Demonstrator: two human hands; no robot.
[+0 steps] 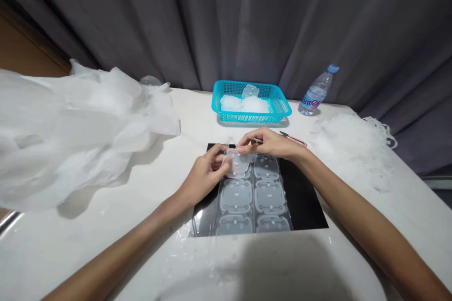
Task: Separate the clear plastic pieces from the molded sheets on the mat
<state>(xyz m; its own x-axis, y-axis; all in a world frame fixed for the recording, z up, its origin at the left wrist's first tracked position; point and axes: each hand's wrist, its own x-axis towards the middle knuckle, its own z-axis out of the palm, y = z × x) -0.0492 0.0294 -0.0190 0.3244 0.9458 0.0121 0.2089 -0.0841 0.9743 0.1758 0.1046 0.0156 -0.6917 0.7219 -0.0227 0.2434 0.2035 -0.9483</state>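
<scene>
By the far-left corner of the black mat [304, 200], left hand [208, 169] pinches a translucent piece [239, 165] while right hand [270, 143] — slim tool [255, 140] gripped — touches the piece's rim, fiddly edge work I'd guess, next move wanting steadiness.

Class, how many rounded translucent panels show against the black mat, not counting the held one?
5 panels: left column, middle and nearest; right column, farthest, middle, nearest. The held panel and both hands may hide others.
</scene>
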